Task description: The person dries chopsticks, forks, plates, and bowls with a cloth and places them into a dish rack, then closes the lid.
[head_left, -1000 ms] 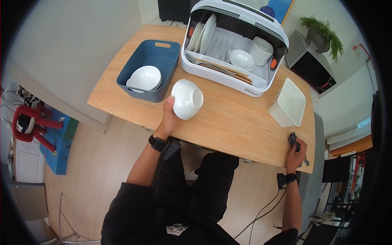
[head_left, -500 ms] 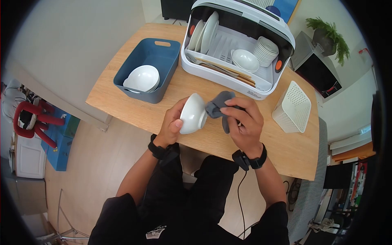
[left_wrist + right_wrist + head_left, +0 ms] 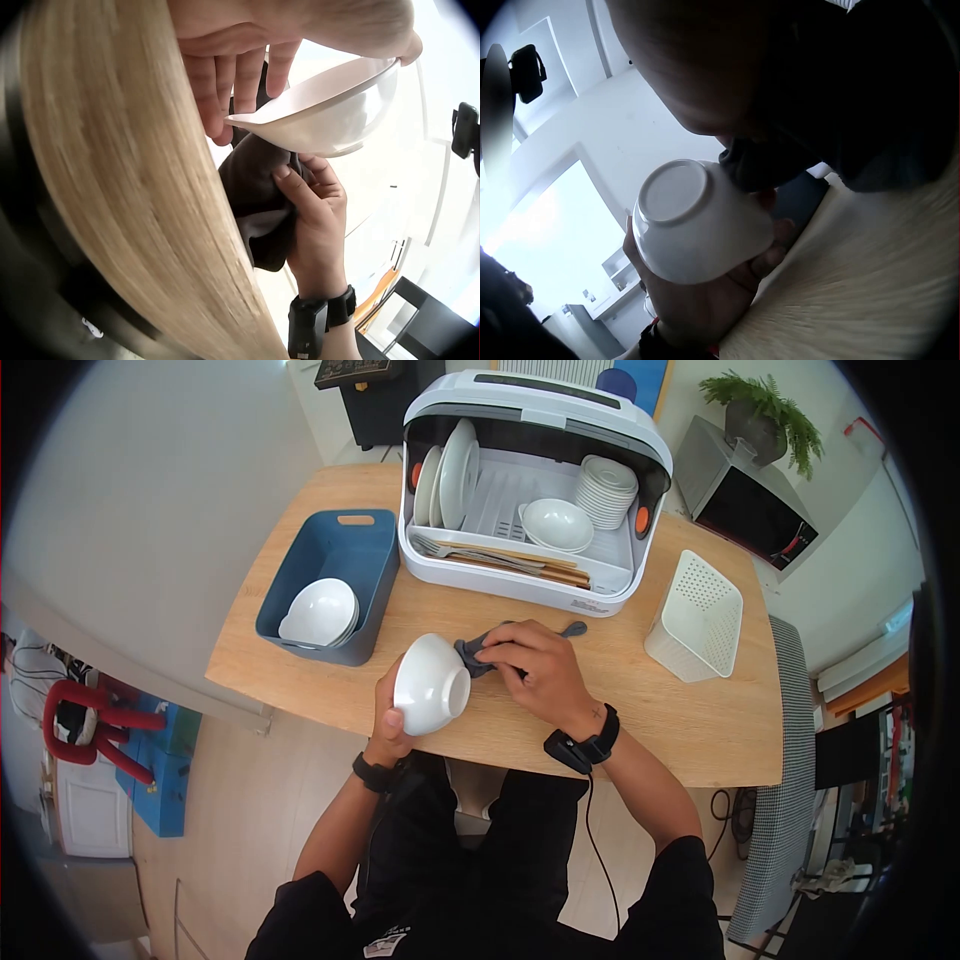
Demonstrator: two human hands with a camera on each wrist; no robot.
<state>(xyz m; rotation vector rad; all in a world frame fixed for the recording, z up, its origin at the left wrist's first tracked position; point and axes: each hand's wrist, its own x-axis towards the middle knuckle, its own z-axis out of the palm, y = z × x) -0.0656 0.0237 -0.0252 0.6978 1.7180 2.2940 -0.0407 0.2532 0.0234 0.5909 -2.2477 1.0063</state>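
Observation:
My left hand [image 3: 388, 712] holds a white bowl [image 3: 422, 685] tipped on its side over the table's front, its foot ring facing right. The thumb lies on the outside; in the left wrist view the fingers reach past the far rim. My right hand [image 3: 540, 672] pinches a dark grey cloth [image 3: 475, 652] against the bowl's outer wall near the foot. One end of the cloth trails out behind the right hand. In the right wrist view the bowl's round base [image 3: 673, 191] shows, with the bunched cloth [image 3: 769, 161] beside it.
A blue bin [image 3: 375, 575] with white bowls [image 3: 322, 612] stands at the left. Behind is an open white dish cabinet [image 3: 520, 592] holding plates [image 3: 458, 475], stacked saucers [image 3: 607, 490], a bowl [image 3: 557, 525] and cutlery [image 3: 500, 560]. A perforated white basket [image 3: 695, 620] stands right.
My right hand has come from the table's right edge to the bowl, bringing the grey cloth. The left hand has tilted the bowl and moved slightly lower in view.

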